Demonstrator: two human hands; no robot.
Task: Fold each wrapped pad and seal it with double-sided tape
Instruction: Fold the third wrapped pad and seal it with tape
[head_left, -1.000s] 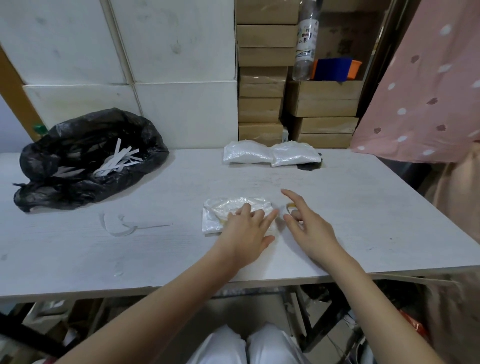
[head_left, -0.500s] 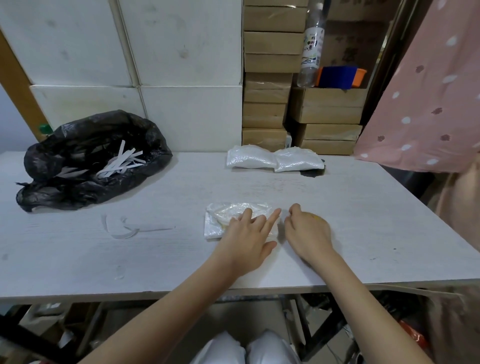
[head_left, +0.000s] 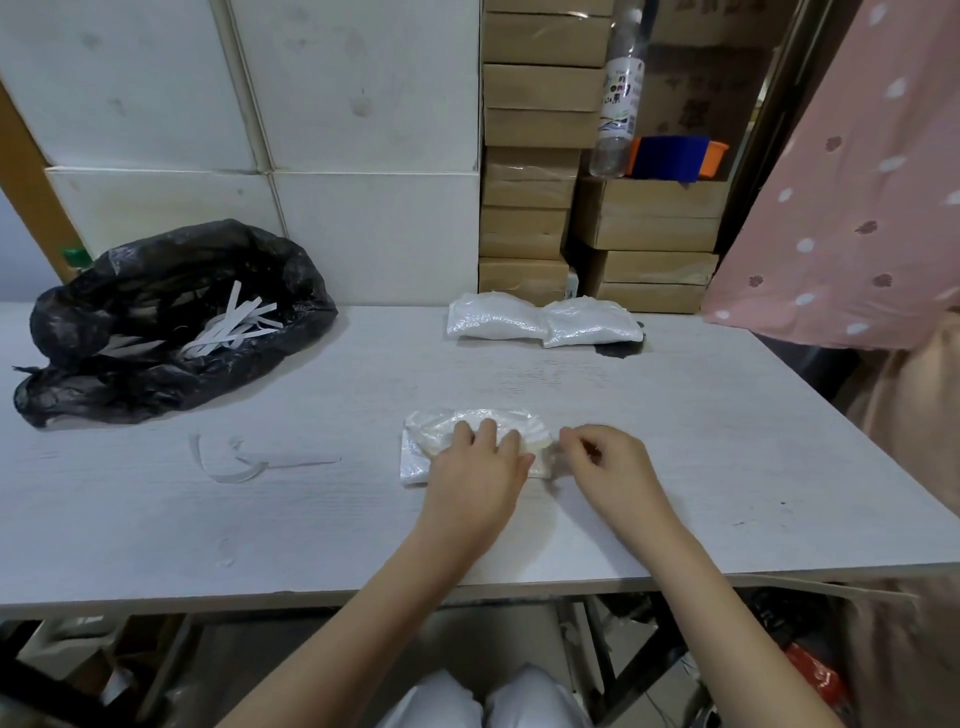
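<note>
A wrapped pad (head_left: 431, 431) in clear crinkled plastic lies in the middle of the white table (head_left: 675, 441). My left hand (head_left: 478, 478) rests flat on it, fingers spread, pressing it down. My right hand (head_left: 608, 467) sits at the pad's right end with thumb and fingers pinched together on the wrapper's edge there. Whether a tape roll lies under this hand is hidden. Two finished white pads (head_left: 540, 322) lie side by side at the table's far edge.
A black plastic bag (head_left: 156, 332) holding white paper strips sits at the far left. Loose strips (head_left: 234, 462) lie on the table left of the pad. Cardboard boxes (head_left: 535, 156), a plastic bottle (head_left: 615, 104) and a pink dotted cloth (head_left: 857, 182) stand behind.
My right hand went from spread open over a small roll to curled, then shifted left and pinched the pad's right end. My left hand has stayed on the pad.
</note>
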